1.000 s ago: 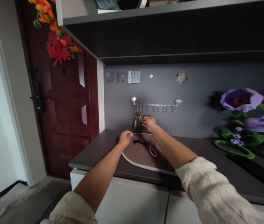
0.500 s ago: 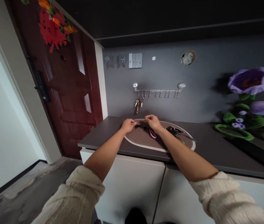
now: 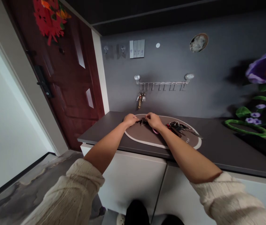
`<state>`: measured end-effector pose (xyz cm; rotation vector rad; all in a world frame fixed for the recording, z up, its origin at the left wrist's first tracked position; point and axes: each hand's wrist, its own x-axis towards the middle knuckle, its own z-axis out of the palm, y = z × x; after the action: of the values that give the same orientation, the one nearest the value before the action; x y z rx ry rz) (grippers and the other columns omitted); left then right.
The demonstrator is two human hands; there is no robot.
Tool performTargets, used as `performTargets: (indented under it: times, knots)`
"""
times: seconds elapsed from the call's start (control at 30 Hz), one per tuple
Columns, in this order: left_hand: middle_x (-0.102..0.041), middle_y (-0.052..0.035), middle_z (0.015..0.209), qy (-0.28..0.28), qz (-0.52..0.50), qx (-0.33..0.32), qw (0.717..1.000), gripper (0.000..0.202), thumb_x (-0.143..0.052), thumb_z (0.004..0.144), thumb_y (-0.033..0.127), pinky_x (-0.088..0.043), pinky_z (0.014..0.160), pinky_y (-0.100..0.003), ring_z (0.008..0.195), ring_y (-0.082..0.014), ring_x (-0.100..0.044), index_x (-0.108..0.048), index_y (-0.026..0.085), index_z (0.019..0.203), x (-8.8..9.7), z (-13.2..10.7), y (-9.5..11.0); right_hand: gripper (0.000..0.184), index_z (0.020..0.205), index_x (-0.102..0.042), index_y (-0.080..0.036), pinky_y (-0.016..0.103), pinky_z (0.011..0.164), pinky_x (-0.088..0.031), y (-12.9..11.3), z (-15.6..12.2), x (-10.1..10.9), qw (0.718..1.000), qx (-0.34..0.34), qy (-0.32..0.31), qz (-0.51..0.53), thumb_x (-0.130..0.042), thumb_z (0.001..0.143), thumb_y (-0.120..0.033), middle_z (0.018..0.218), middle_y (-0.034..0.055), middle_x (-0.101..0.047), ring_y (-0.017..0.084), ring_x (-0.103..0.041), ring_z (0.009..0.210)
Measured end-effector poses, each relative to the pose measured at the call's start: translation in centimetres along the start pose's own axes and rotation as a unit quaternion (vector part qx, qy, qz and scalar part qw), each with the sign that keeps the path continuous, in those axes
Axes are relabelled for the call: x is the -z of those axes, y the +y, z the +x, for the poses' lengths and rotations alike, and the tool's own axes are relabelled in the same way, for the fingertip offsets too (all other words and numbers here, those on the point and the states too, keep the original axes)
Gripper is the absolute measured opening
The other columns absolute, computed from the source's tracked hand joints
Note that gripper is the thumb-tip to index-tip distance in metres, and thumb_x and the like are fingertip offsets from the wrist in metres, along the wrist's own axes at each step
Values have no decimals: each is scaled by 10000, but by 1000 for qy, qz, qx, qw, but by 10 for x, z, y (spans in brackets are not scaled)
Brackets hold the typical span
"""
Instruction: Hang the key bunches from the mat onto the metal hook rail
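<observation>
My left hand (image 3: 130,120) and my right hand (image 3: 154,120) meet over the far end of an oval brown mat (image 3: 147,137) on the dark countertop (image 3: 217,150). Both are closed in a pinch on a small dark bunch of keys (image 3: 141,121) lying between them. A pink loop (image 3: 156,131) shows just under my right wrist. Another dark pile of keys (image 3: 180,126) rests on the mat to the right. On the grey wall above, one bunch of keys (image 3: 140,98) hangs from the left end of a metal hook rail (image 3: 163,82).
A dark red door (image 3: 64,72) with a black handle stands to the left. Light switches (image 3: 137,48) and two small wall hooks (image 3: 114,50) sit above the rail. Purple artificial flowers (image 3: 264,90) stand at the right. White cabinet fronts (image 3: 133,181) run below the counter.
My right hand came down from the hanging keys at the rail to the mat. Both hands closed in together on the dark keys. The view tilted downward.
</observation>
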<state>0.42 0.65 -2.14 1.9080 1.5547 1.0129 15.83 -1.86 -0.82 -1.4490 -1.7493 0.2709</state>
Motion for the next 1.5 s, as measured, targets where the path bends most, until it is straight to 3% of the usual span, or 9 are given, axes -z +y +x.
performTargets:
  times: [0.23,0.57,0.87,1.07,1.5]
  knots:
    - [-482,28,447,-20,-70,-11,997,191,-585,638,307,-304,507,-214,444,-73,-377,-631,122,627,-2,0,0,97,717,-593,-175,235,637,-350,-3,-1,2,999,1,-12,-32,-523,684,-117,727,49,-616,137,-519,643]
    - [-503,24,532,19,-163,-73,984,145,-536,687,248,-304,520,-201,494,-68,-400,-579,112,660,-1,-4,9,87,681,-615,-202,233,639,-344,-6,-3,3,999,39,-10,-28,-539,714,-228,684,32,-624,135,-516,628]
    - [-541,4,604,38,-196,-111,973,183,-515,703,279,-341,571,-206,556,-77,-442,-579,107,713,1,-5,14,93,683,-619,-200,224,655,-360,-6,-2,2,997,47,6,68,-549,698,-260,656,0,-618,116,-515,628]
    - [-558,-1,629,32,-223,-115,968,213,-531,697,312,-357,592,-208,583,-80,-460,-579,108,731,3,-9,18,122,697,-586,-164,211,590,-358,-7,0,1,991,34,7,127,-530,687,-272,653,1,-590,99,-496,583]
    - [-579,-10,645,31,-275,-119,953,260,-555,679,359,-374,588,-214,576,-85,-478,-586,113,756,2,-15,25,125,677,-525,-181,208,600,-353,-8,-3,9,989,74,39,123,-459,715,-280,641,-15,-540,102,-459,596]
